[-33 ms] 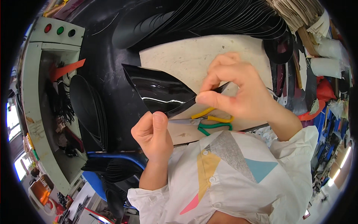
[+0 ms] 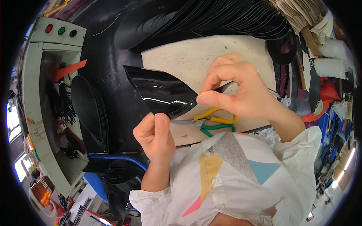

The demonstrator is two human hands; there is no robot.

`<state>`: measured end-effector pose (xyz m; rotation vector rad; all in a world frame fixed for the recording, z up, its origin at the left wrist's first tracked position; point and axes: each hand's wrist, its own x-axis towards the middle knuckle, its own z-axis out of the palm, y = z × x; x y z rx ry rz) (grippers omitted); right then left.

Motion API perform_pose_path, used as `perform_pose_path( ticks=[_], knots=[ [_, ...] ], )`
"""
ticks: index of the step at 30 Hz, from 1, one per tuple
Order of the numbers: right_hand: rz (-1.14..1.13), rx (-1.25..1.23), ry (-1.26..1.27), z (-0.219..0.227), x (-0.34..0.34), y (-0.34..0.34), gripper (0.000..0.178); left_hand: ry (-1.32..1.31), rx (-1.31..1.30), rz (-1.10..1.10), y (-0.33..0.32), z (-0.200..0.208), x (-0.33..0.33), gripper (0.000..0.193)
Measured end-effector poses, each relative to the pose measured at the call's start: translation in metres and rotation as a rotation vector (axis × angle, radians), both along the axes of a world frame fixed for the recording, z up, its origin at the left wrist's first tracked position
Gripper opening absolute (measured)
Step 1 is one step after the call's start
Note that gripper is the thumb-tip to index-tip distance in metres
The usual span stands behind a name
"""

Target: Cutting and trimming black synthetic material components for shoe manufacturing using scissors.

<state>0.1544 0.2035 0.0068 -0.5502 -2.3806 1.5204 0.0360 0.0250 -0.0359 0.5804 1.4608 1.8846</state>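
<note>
A glossy black sheet piece (image 2: 162,90), like patent leather, curves between my hands above the work surface. My left hand (image 2: 155,133) pinches its lower edge between thumb and bent fingers. At the piece's right end, my right hand (image 2: 235,88) closes thumb and forefinger on the same edge. A narrow dark strip (image 2: 225,87) shows past that pinch, inside the curl of the right fingers; how it joins the piece is hidden. Just below lie scissors (image 2: 200,122) with one yellow and one green handle, blades pointing left.
A pale board (image 2: 188,49) lies under the hands on a black-covered table (image 2: 109,56). Overlapping black pieces (image 2: 226,19) line the far side; another black stack (image 2: 88,109) stands at left beside a metal cabinet (image 2: 34,86) with buttons. A blue chair (image 2: 94,182) holds more black pieces.
My right fingertips have shifted very slightly left with the end of the black piece. Everything else looks the same.
</note>
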Motion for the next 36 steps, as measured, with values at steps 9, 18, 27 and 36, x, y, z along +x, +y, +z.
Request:
perform_pose_path(
  ticks=[9, 18, 27, 36],
  knots=[
    [0.118, -0.517, 0.233, -0.014, -0.032, -0.022, 0.023, -0.17, 0.037, 0.205, -0.001, 0.019, 0.0, 0.03],
    [0.31, 0.133, 0.449, 0.008, -0.061, -0.041, 0.031, -0.416, 0.06, 0.094, -0.032, 0.06, -0.048, 0.029],
    [0.43, 0.76, 0.001, -0.029, 0.031, -0.048, 0.017, -0.091, -0.126, 0.153, -0.013, 0.04, -0.051, 0.018],
    [0.123, 0.654, -0.229, -0.077, 0.072, -0.061, 0.032, -0.302, 0.075, 0.088, -0.014, 0.021, -0.031, 0.033]
  ],
)
